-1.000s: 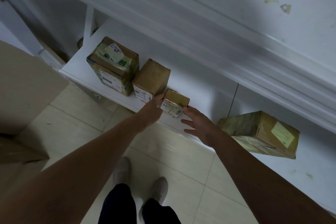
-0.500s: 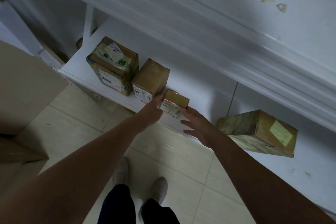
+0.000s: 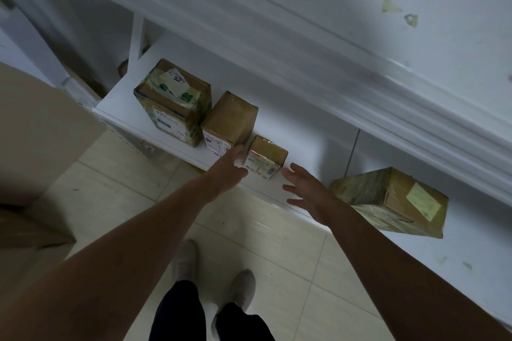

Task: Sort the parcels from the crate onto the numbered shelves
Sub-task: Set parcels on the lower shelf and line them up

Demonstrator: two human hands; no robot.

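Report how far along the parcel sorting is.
Done: taped parcel, plain parcel and far-right parcel sit on the shelf. In hand: left hand touches the small parcel, already on the shelf; right hand open beside it. Left: cannot tell; no unsorted parcels in view.

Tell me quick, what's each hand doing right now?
Left hand: open, fingers against the left side of the small cardboard parcel.
Right hand: open, fingers spread, holding nothing.
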